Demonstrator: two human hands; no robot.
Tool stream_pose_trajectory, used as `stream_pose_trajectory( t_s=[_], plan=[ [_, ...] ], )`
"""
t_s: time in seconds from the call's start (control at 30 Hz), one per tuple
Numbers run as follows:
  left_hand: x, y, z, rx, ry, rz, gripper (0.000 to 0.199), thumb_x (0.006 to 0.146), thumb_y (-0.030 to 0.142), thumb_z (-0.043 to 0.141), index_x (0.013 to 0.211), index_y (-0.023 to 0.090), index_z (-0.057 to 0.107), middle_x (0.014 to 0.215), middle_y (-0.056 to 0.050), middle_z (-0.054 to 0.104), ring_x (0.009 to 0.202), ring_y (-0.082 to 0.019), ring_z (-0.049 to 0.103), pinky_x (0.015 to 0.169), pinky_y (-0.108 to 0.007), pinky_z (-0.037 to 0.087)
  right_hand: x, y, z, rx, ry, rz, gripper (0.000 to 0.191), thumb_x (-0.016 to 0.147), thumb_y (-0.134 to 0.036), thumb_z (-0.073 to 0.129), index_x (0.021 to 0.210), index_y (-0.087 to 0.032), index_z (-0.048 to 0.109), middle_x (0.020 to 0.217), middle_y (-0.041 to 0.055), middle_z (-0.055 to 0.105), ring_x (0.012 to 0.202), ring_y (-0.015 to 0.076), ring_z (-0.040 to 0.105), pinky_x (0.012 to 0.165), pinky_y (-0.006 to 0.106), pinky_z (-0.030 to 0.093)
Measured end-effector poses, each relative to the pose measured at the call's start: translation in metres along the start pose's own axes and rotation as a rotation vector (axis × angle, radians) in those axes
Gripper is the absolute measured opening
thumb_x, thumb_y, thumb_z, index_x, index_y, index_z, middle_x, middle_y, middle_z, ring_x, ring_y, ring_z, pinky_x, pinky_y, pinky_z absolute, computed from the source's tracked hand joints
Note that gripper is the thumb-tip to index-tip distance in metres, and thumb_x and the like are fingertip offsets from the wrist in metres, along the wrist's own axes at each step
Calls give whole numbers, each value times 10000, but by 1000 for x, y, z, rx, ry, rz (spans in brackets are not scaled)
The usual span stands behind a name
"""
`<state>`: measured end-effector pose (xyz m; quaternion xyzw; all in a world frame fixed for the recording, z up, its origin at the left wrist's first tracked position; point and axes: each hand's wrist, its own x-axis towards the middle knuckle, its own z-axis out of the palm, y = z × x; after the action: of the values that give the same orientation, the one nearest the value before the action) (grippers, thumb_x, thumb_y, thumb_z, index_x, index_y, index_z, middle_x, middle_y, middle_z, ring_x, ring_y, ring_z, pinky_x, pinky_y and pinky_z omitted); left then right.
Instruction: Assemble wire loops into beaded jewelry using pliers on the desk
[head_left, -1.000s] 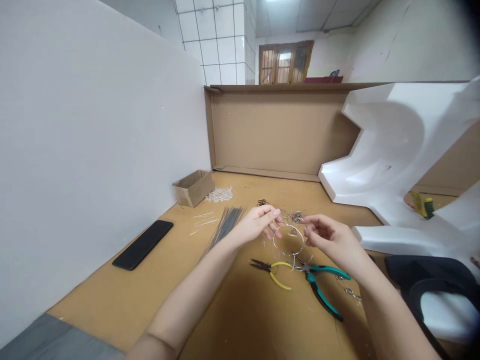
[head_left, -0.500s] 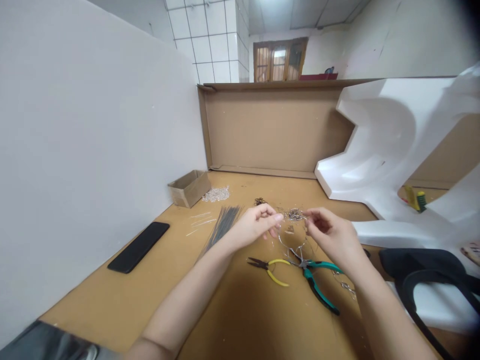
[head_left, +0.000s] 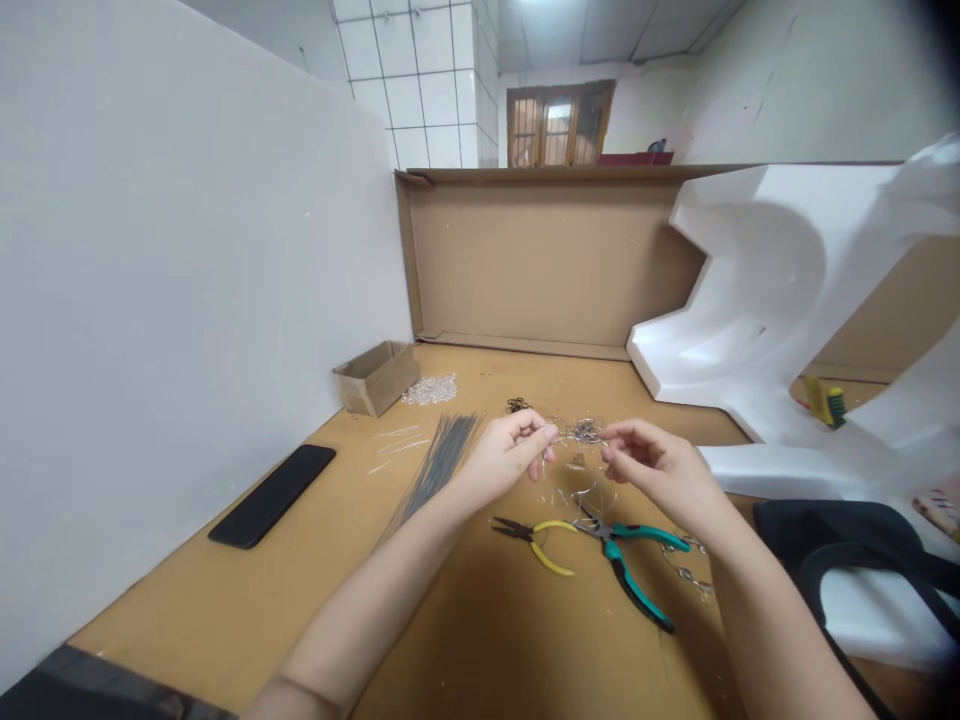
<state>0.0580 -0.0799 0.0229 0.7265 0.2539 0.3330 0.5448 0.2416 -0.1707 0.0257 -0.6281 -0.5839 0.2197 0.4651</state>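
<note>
The left hand (head_left: 504, 455) and the right hand (head_left: 664, 465) each seem to pinch a thin wire (head_left: 568, 437) between thumb and fingers, its short visible length bridging the gap above the worktop (head_left: 187, 610), with a tangled metal pile (head_left: 588, 430) behind it. Its ends are hidden by the fingers, so whether they are joined or fastened cannot be told. Bent wire loops (head_left: 590, 492) lie below the hands, and a linked chain (head_left: 691, 575) rests by the right wrist; these look like pieces already shaped. Much material appears unused: a bundle of straight wires (head_left: 442, 465) beside the left forearm, a few loose wires (head_left: 397, 432) and a heap of small clear pieces (head_left: 433, 388) by the cardboard box (head_left: 377, 378). The yellow pliers (head_left: 553, 568) and the teal pliers (head_left: 637, 590) lie unheld. By judgement, the work is partway, with this wire unfinished.
</note>
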Motion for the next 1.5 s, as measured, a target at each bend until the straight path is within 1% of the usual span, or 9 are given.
stream_pose_trajectory(
  t_s=[0.17, 0.3, 0.53, 0.7, 0.8, 0.9, 0.97, 1.23, 1.5],
  plan=[
    [3, -5, -2, 27, 48, 27, 335, 850, 443, 448, 693, 152, 498, 534, 49, 510, 402, -41, 425, 459, -172, 372, -2, -4, -4, 42, -42, -36, 328, 826, -444, 512, 1002, -181, 594, 725, 28, 632, 614, 145, 605, 617, 296, 515],
    [7, -10, -4, -10, -22, -2, 342, 842, 466, 445, 726, 149, 504, 560, 38, 529, 383, -37, 417, 421, -166, 342, -2, -2, -8, 10, 59, -82, 368, 887, -417, 431, 1186, -206, 460, 703, 8, 624, 584, 134, 598, 613, 293, 516],
    [9, -11, -6, -18, -90, 0, 325, 833, 457, 470, 720, 152, 487, 571, 33, 539, 395, -37, 428, 427, -163, 345, -14, -8, -9, -20, 76, -145, 304, 890, -420, 429, 1120, -221, 422, 699, 11, 635, 593, 153, 616, 612, 304, 518],
    [6, -6, -6, 30, -98, -5, 320, 834, 443, 476, 695, 154, 473, 561, 34, 533, 413, -42, 430, 445, -166, 347, -24, -20, -10, -141, 50, -163, 204, 865, -398, 483, 949, -218, 529, 665, 16, 653, 594, 154, 627, 594, 274, 504],
    [6, -6, -5, 43, -105, 10, 316, 840, 434, 467, 694, 155, 471, 562, 36, 528, 421, -44, 435, 459, -170, 353, -28, -29, -7, -104, -39, -139, 187, 855, -392, 498, 874, -216, 561, 616, 5, 640, 548, 148, 620, 550, 260, 492],
    [4, -5, -4, 69, -102, 28, 307, 847, 420, 461, 698, 152, 480, 559, 40, 520, 431, -48, 443, 481, -179, 370, -28, -32, 4, 18, -207, -68, 202, 873, -395, 461, 881, -217, 555, 647, 1, 651, 487, 126, 600, 504, 247, 481],
    [2, -4, -3, 92, -93, 42, 296, 851, 406, 457, 703, 151, 488, 553, 42, 516, 441, -53, 450, 495, -182, 379, -25, -29, 11, 16, -248, -44, 204, 879, -390, 444, 880, -218, 553, 661, -4, 653, 460, 115, 585, 495, 244, 473],
    [-1, 4, -3, 121, -102, 15, 285, 850, 386, 460, 691, 151, 490, 558, 39, 532, 436, -52, 452, 477, -176, 366, -12, -12, 13, -219, -105, -68, 228, 841, -373, 494, 794, -199, 632, 641, 4, 650, 444, 107, 537, 444, 222, 422],
    [-1, 2, -4, 102, -133, 13, 303, 853, 396, 453, 672, 154, 478, 526, 47, 502, 428, -52, 446, 466, -176, 360, -12, -10, 19, -469, 63, -331, 178, 842, -269, 505, 820, -202, 668, 695, 14, 677, 559, 127, 586, 539, 229, 431]
  ],
)
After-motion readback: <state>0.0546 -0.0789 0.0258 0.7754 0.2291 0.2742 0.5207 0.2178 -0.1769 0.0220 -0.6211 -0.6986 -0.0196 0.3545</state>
